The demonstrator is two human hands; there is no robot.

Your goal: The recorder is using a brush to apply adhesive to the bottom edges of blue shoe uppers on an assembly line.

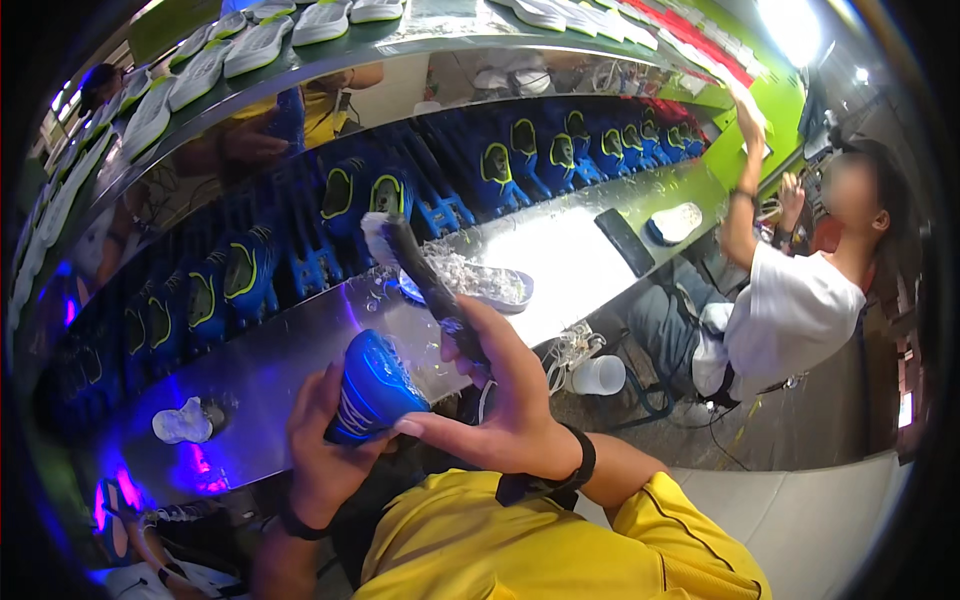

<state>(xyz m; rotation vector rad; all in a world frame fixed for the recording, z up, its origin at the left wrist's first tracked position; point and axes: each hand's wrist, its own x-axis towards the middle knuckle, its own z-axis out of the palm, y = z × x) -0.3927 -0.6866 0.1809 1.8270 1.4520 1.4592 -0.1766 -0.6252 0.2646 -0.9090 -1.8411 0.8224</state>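
Observation:
My left hand (318, 455) is closed around a blue shoe (374, 388) with pale laces, tilted above the bench front; its edge facing the brush looks wet or whitish. In my right hand (520, 425) is a brush (432, 280) with a dark handle, its whitish, caked bristles pointing up and away from me. The right thumb touches the shoe's near end, while the fingers wrap the handle. Beyond the hands, on the metal bench (290, 350), lies a sole-shaped piece (505, 287) heaped with white, crumbly residue, partly behind the brush.
Blue shoes (497, 165) stand on a rack line behind the bench. Pale soles (258, 47) line the shelf above. A dark block (624, 243) and another sole (676, 222) lie rightward, near a reaching co-worker (790, 310). A white cup (600, 375) stands below the bench edge.

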